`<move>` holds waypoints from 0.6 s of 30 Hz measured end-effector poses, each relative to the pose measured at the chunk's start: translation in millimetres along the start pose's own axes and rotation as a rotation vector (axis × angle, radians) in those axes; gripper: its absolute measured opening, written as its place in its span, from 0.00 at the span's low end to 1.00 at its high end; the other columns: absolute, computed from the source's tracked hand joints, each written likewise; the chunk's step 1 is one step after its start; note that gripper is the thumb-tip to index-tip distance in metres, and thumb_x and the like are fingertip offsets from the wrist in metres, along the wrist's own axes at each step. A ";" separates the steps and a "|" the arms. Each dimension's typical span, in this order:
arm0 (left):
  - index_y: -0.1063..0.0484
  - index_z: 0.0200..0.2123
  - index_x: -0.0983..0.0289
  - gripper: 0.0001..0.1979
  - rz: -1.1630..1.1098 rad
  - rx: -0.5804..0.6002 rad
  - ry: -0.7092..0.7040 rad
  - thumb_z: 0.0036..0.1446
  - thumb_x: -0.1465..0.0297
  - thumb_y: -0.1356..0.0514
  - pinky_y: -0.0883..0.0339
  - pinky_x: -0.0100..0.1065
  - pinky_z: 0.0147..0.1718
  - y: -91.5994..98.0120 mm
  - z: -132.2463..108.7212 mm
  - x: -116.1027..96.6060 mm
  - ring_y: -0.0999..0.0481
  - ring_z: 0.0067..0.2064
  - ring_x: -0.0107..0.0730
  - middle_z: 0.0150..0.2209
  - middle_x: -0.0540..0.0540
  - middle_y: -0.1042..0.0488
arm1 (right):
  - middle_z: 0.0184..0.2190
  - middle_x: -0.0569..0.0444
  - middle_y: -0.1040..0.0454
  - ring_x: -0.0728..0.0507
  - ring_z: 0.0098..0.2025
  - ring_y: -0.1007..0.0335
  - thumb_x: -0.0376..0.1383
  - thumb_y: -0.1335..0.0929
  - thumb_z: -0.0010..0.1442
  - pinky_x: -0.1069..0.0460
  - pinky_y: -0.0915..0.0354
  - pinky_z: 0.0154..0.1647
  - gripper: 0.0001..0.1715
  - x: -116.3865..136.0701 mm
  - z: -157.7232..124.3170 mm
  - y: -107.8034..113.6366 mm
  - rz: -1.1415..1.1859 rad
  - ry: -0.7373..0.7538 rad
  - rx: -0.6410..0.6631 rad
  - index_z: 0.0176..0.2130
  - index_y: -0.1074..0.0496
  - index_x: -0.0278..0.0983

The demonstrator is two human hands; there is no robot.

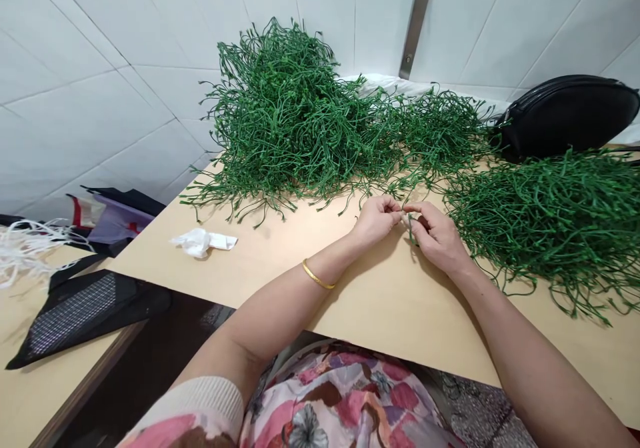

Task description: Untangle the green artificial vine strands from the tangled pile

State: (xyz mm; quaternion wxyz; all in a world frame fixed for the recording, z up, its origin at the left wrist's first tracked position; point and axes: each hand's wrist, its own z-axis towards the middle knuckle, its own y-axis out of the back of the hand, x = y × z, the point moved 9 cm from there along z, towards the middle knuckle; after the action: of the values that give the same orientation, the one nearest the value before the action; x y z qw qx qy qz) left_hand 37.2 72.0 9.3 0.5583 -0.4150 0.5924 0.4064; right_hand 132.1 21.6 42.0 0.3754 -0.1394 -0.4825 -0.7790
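My left hand [379, 221] and my right hand [440, 238] meet above the pale wooden table [320, 288], their fingertips pinched close together. Between them is a thin green cord [411, 229], part of which hangs below my right fingers. The fingers hide most of it, so I cannot make out what its ends look like. Just beyond my hands rises a big tangled heap of green cords [285, 115], which runs on into a lower heap [440, 131]. Another pile of green cords [555, 221] spreads beside my right forearm.
A black zipped pouch [570, 118] stands at the back right. Crumpled white tissue [197, 241] lies left of my hands. On the lower left surface are white cords [30, 248], a black mesh item [85, 308] and a purple item [117, 218]. A tiled wall [165, 21] closes off the back.
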 end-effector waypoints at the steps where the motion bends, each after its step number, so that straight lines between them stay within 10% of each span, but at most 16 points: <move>1: 0.38 0.18 0.68 0.09 -0.015 0.007 0.003 0.44 0.82 0.42 0.51 0.25 0.21 -0.2 0.2 0.3 0.43 0.20 0.16 0.17 0.46 0.40 | 0.35 0.49 0.28 0.46 0.32 0.33 0.33 0.38 0.57 0.51 0.36 0.35 0.13 -1.8 -0.4 -1.9 -0.020 -0.017 0.020 0.42 0.32 0.35; 18: 0.38 0.23 0.66 0.07 0.017 0.149 0.030 0.51 0.80 0.48 0.43 0.26 0.21 -13.1 2.2 9.2 0.38 0.19 0.19 0.17 0.46 0.38 | 0.24 0.56 0.31 0.50 0.24 0.40 0.38 0.37 0.57 0.55 0.44 0.26 0.11 -19.3 -3.0 -9.3 0.025 -0.184 0.109 0.38 0.29 0.34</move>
State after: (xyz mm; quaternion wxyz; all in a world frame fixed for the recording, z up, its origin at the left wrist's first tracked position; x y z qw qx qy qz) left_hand 50.0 69.5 -0.3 0.5751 -0.3732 0.6329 0.3598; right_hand 139.0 30.1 23.3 0.3463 -0.1956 -0.5547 -0.7308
